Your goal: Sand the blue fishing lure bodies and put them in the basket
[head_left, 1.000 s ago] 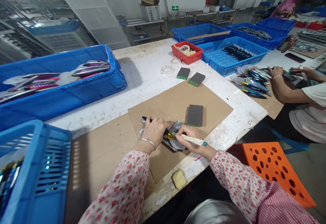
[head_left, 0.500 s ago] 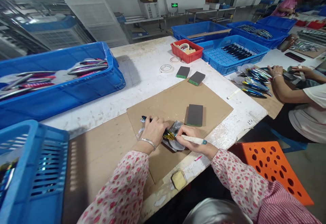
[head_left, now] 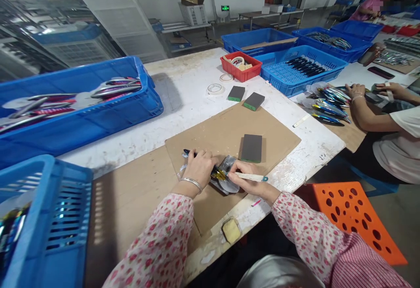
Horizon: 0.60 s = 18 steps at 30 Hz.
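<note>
Apparently, the glossy piece (head_left: 218,173) near the table's (head_left: 292,170) front edge is part-done: the left hand (head_left: 201,168) grips it, curled, the right hand (head_left: 244,175) pinches a pale tool (head_left: 252,177) there, and total progress is unclear.

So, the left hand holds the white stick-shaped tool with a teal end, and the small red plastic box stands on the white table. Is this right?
Not quite: in the head view, the right hand holds the white stick-shaped tool, not the left hand. The small red plastic box does stand on the white table.
</note>
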Available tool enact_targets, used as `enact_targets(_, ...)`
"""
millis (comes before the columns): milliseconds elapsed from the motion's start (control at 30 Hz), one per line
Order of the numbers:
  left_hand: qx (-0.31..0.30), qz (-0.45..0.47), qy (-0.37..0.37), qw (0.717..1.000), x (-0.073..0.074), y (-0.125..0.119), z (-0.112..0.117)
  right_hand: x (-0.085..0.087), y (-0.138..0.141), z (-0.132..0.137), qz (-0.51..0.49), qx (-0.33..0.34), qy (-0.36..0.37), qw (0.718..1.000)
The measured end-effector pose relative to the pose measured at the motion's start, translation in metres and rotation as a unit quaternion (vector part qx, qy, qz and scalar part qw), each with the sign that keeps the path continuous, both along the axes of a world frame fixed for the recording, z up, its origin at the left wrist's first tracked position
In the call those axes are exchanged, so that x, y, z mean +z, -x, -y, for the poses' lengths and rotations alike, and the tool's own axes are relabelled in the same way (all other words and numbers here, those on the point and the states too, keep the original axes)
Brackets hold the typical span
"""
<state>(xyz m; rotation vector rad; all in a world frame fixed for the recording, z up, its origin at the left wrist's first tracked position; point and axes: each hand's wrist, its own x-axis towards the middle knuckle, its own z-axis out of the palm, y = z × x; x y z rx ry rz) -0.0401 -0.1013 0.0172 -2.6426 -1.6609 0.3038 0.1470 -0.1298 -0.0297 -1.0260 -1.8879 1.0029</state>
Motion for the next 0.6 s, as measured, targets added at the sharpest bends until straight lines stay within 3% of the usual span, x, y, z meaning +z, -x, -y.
enact_targets(367, -0.001, -0.006, -0.005, 1.0, -0.0004, -0.0003, 0.0009, 0.0, -0.0018, 0.0009, 0.061, 0.024, -0.032, 0.997)
enact_targets(600, 0.0, -0.005, -0.008, 1.0, -0.0012, 0.0001, 0.0006, 0.0032, -0.0031, 0.0038, 0.017, 0.017, -0.016, 1.0)
